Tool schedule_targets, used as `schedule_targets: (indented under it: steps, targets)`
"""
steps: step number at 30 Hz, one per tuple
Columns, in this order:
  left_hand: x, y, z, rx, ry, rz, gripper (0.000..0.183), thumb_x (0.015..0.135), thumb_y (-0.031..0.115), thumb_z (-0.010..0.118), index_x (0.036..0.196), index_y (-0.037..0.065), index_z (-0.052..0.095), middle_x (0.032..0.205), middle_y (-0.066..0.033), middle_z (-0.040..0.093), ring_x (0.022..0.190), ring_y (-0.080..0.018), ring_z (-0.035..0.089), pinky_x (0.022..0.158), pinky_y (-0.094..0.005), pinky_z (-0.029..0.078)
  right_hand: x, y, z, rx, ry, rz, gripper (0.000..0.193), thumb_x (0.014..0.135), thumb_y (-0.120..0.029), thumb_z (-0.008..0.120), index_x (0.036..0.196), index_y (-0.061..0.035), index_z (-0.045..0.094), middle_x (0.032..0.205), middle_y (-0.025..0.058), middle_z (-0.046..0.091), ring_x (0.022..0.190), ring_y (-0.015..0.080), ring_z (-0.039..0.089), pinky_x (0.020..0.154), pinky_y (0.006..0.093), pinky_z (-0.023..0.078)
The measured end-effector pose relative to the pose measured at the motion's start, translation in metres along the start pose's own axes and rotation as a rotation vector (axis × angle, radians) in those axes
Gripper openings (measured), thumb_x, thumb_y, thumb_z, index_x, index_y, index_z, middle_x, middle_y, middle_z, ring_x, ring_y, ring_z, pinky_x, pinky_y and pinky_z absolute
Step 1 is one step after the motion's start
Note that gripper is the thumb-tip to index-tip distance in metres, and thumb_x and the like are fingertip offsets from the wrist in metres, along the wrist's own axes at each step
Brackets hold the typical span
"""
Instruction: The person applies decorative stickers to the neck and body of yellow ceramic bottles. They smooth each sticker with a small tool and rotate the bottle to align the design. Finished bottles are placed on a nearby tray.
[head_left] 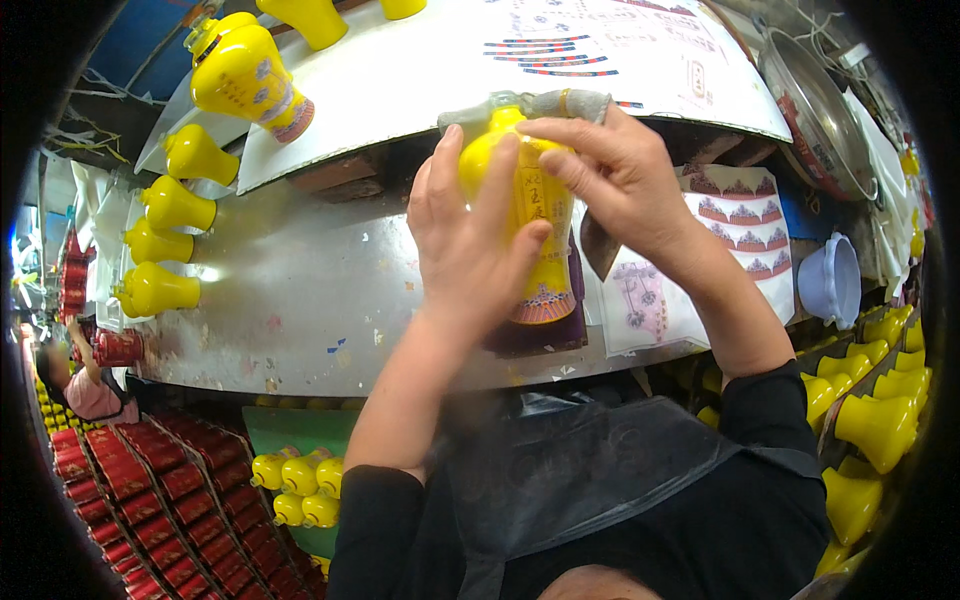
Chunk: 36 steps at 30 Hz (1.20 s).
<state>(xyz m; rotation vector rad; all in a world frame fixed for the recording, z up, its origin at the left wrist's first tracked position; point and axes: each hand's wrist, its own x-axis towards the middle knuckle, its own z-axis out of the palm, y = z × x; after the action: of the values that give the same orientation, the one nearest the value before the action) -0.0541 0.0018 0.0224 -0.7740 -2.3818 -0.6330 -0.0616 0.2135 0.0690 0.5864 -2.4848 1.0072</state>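
Observation:
A glossy yellow bottle (545, 270) with a clear neck, dark writing and a patterned band round its base lies in front of me. A dark purple cloth (565, 330) is under its base, and its neck end meets a grey rolled cloth (570, 103). My left hand (470, 225) rests against the bottle's left side, fingers stretched and thumb apart. Across the bottle's shoulder, my right hand (620, 175) has its thumb and forefinger curled close together. A dark pointed blade (598, 247) sticks out below that hand; its handle is hidden in the palm.
Decal sheets (650, 305) lie right of the bottle on the metal table (290, 290). A white board (400, 80) behind carries thin decal strips (550, 55) and a decorated yellow bottle (250, 80). Plain yellow bottles (165, 290) line the left; a lilac basin (830, 280) is right.

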Motion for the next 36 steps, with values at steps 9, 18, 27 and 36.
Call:
schedule_targets:
  steps: [9,18,27,36]
  targets:
    - [0.0,-0.001,0.001,-0.169,-0.027,-0.119,0.087,0.087,0.052,0.071,0.153,0.005,0.041,0.149,-0.028,0.04,0.134,-0.0469,0.041,0.114,-0.0559,0.032,-0.003,-0.01,-0.001,-0.147,-0.15,0.07,0.044,0.097,-0.035,0.066,0.139,-0.0206,0.064,0.09,0.0171,0.06,0.076,0.0276,0.065,0.07,0.0399,0.053]
    - [0.002,-0.008,-0.001,-0.204,-0.087,-0.038,0.086,0.083,0.047,0.075,0.154,0.011,0.042,0.152,-0.0279,0.038,0.137,-0.0483,0.038,0.116,-0.0563,0.031,-0.001,-0.012,-0.006,-0.082,-0.224,0.083,0.046,0.095,-0.034,0.067,0.138,-0.02,0.064,0.096,0.0153,0.06,0.078,0.0263,0.064,0.07,0.0376,0.054]
    - [-0.023,-0.019,0.009,-0.595,-0.005,-0.192,0.09,0.095,0.059,0.063,0.16,0.008,0.029,0.151,-0.0227,0.038,0.132,-0.0362,0.046,0.109,-0.0477,0.042,-0.015,0.014,0.002,0.081,-0.154,0.049,0.063,0.103,-0.043,0.061,0.158,-0.0165,0.045,0.103,0.0071,0.059,0.074,0.0112,0.054,0.067,0.0257,0.049]
    - [-0.049,-0.003,0.023,-0.974,-0.062,-0.498,0.084,0.099,0.032,0.066,0.163,0.005,0.019,0.148,-0.0177,0.036,0.129,-0.0283,0.047,0.109,-0.0445,0.044,-0.065,0.003,0.029,0.382,-0.139,0.425,0.097,0.09,-0.039,0.072,0.166,-0.0086,0.019,0.156,0.0291,0.044,0.125,0.0377,0.062,0.095,0.0381,0.053]
